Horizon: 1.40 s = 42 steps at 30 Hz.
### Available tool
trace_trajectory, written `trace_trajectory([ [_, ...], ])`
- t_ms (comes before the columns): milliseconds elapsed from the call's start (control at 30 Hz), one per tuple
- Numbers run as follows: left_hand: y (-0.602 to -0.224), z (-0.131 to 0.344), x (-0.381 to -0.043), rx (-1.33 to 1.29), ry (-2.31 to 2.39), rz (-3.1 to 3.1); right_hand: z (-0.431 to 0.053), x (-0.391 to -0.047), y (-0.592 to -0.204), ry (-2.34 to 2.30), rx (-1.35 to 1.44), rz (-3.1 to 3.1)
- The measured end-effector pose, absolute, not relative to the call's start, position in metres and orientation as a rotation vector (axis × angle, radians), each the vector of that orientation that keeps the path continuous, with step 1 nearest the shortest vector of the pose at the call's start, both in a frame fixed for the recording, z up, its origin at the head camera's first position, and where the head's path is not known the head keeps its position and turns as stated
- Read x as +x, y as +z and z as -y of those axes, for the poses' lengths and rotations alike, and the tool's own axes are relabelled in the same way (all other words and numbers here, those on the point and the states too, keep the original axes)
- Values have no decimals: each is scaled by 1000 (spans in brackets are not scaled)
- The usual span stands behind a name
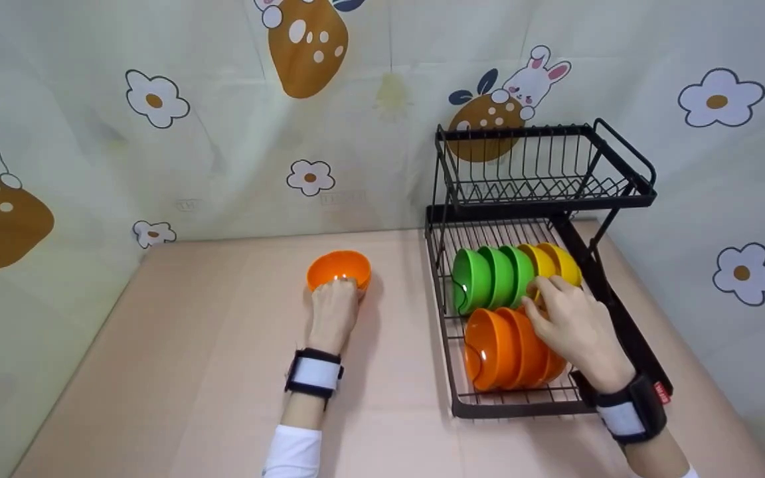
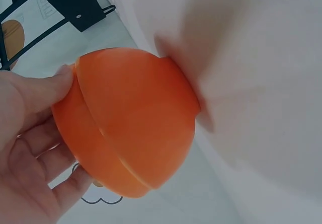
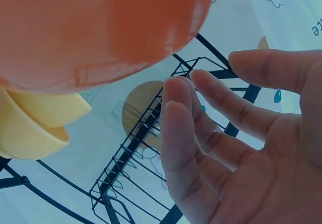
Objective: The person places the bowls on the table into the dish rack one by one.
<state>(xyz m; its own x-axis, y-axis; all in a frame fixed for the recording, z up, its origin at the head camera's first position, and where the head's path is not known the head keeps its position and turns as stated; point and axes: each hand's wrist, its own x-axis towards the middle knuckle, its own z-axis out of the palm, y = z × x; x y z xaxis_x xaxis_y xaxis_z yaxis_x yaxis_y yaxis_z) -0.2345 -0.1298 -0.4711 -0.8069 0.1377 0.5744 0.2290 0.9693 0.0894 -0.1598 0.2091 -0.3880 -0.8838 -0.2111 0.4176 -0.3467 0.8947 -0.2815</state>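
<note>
My left hand grips the near rim of an orange bowl on the table. In the left wrist view, the thumb and fingers hold the rim of that bowl; a ridge round its side looks like a second nested rim, but I cannot tell. My right hand hovers over the dish rack, its fingers loosely bent. Beside it stand three orange bowls on edge in the front row. Nothing lies between the fingers in the right wrist view, which are apart from the orange bowl there.
Behind the rack's orange bowls stand three green bowls and two yellow bowls on edge. An upper wire tier overhangs the rack's back. The pale tabletop meets a patterned cloth wall behind.
</note>
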Motion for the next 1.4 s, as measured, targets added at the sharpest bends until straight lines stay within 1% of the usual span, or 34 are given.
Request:
trace_trajectory([
  [267, -465, 130, -233, -312, -163, 2489, -210, -159, -388, 505, 403, 2685],
  [533, -452, 123, -227, -386, -103, 2390, -210, -159, -387, 543, 394, 2678],
  [1033, -413, 81, -191, -753, -95, 2141, -206, -157, -381, 771, 322, 2611],
  [1200, -409, 66, -179, -849, -39, 2110, -205, -157, -380, 876, 325, 2610],
  [1400, -412, 50, -171, -974, 11, 2069, -199, -156, -380, 999, 376, 2620],
])
